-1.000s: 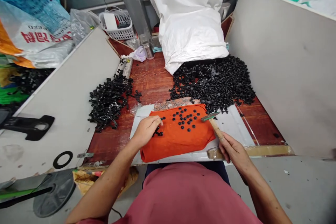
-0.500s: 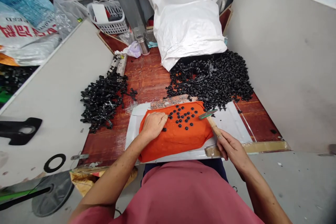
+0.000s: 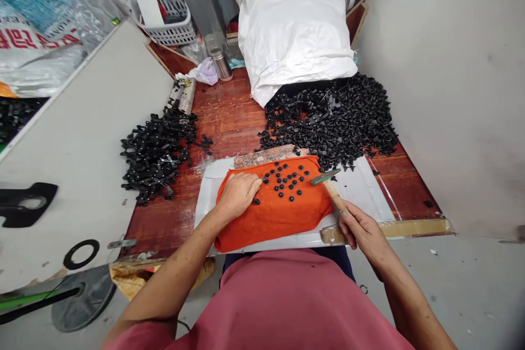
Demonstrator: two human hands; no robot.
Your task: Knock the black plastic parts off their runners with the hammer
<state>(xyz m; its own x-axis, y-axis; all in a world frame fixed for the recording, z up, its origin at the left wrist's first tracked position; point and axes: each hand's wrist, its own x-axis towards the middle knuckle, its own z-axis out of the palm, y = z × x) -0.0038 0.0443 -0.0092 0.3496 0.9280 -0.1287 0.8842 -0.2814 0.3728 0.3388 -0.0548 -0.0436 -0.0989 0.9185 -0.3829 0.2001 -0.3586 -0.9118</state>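
Observation:
My right hand [image 3: 357, 223] is wrapped round the wooden handle of a hammer [image 3: 334, 194], whose narrow greenish metal head rests at or just above the right side of an orange cloth [image 3: 262, 224]. On the cloth's left part lies my left hand [image 3: 238, 194], fingers curled together and the fingertips beside small black round pieces [image 3: 266, 181]. Whether something is pinched in them is hidden. Several more black round pieces [image 3: 291, 198] are scattered over the cloth, one of them close below the left thumb [image 3: 256, 202].
A large heap of small black parts [image 3: 348, 120] spreads behind the cloth, under a white sack [image 3: 299, 38]. Another black pile [image 3: 158, 147] lies to the left. Pale panels [image 3: 443, 93] flank the red-brown table [image 3: 227, 115]. A metal flask [image 3: 221, 64] and a basket [image 3: 174, 33] stand behind.
The view has shifted slightly, moving the surroundings a little left and up. Both hands and the hammer keep nearly the same place over the cloth.

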